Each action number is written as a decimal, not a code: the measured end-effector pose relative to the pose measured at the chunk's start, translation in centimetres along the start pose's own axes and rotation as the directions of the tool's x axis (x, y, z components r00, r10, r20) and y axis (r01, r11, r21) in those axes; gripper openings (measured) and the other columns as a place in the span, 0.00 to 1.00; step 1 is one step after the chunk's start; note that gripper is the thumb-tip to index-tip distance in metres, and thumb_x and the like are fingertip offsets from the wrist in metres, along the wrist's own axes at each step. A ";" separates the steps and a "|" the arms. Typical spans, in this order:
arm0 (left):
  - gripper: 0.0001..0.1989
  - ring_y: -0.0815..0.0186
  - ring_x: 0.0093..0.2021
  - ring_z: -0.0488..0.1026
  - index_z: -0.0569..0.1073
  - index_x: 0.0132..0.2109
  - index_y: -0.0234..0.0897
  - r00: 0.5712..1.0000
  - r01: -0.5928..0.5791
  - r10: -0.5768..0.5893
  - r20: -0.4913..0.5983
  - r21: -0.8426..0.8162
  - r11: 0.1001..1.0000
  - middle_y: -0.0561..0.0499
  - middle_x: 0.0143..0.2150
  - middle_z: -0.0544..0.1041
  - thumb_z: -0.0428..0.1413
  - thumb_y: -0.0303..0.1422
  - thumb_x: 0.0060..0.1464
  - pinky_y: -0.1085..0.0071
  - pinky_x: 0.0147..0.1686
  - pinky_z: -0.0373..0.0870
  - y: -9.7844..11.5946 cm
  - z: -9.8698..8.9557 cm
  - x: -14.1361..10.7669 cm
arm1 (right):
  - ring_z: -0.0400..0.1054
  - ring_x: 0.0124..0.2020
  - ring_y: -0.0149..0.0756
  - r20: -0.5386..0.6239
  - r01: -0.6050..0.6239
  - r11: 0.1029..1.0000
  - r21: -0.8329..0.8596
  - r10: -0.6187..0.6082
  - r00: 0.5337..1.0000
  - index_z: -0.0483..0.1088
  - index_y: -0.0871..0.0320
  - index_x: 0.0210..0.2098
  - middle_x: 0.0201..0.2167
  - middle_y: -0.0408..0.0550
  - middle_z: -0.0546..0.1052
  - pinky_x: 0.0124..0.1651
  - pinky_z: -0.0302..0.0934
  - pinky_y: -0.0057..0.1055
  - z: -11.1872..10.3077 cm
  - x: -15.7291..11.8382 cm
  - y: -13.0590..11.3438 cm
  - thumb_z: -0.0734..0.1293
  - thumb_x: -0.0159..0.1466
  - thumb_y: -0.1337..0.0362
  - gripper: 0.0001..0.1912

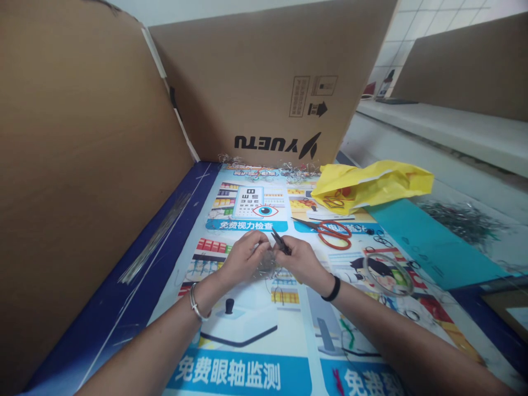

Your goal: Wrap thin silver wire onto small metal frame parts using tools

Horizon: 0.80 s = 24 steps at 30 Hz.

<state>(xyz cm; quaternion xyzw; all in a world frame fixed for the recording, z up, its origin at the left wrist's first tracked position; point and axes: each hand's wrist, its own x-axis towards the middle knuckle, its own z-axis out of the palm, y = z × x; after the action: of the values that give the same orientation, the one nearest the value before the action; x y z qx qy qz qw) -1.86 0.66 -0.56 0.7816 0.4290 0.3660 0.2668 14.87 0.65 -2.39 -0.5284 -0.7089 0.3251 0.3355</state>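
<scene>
The left hand point(244, 258) pinches a fine wire tangle point(266, 266) over the poster point(239, 325), apparently to steady it. The right hand point(303, 262) grips dark pliers point(281, 242), tips pointing away. Scissors point(319, 227) lie just beyond, presumably for easy reach.

Tiled wall point(431, 30) above pale ledge point(445, 125)

From here I observe a small, dark hand tool point(281, 242), pointed end angled up and left, grip partly covered. Just below, I observe a loose tangle of thin, silvery wire point(267, 265).
</scene>
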 end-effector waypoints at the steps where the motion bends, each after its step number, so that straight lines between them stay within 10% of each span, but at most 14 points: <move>1: 0.07 0.66 0.36 0.68 0.68 0.33 0.37 1.000 0.012 -0.012 -0.007 -0.015 1.000 0.51 0.32 0.71 0.46 0.29 0.57 0.70 0.38 0.64 0.1 0.1 0.0 | 0.57 0.22 0.27 0.000 0.005 1.000 -0.014 -0.005 1.000 0.63 0.58 0.23 0.18 0.38 0.64 0.24 0.49 0.23 0.0 0.0 0.0 0.60 0.54 0.65 0.04; 24: 0.06 0.69 0.28 0.66 0.69 0.25 0.36 0.985 0.162 -0.168 0.037 0.131 0.978 0.55 0.24 0.70 0.50 0.27 0.47 0.74 0.29 0.59 0.4 -0.8 0.5 | 0.59 0.23 0.28 -0.039 0.270 0.891 -0.365 -0.304 0.952 0.62 0.58 0.21 0.20 0.41 0.66 0.27 0.50 0.25 0.3 -0.2 0.2 0.61 0.53 0.70 0.05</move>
<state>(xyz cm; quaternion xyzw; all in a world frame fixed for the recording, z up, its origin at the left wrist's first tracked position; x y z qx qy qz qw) -2.13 0.97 0.43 0.7671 0.5085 0.2957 0.2559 14.77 0.49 -2.73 -0.4846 -0.8093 0.1131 0.3121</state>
